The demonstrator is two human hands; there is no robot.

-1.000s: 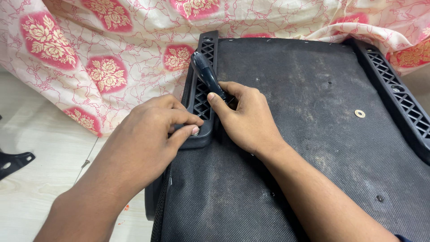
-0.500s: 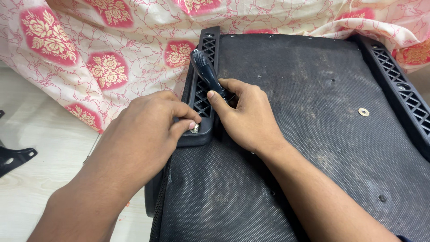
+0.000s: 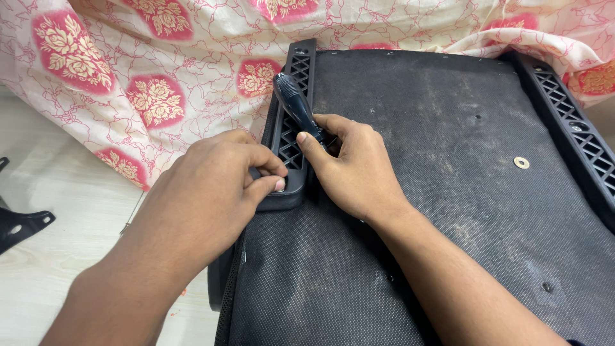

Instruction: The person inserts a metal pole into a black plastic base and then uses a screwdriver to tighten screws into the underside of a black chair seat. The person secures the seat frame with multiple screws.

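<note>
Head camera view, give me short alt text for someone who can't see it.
Two bare hands work at the left edge of an upturned black seat base: the right hand holds a black-handled screwdriver against a black lattice plastic rail, while the left hand pinches the rail's near end. A pink floral cloth lies behind.

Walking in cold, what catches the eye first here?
Two bare hands meet at a black plastic lattice rail on the left edge of a dusty black fabric panel. The right hand grips a black-handled screwdriver; the left hand pinches the rail's end. Pink floral cloth lies behind.
</note>
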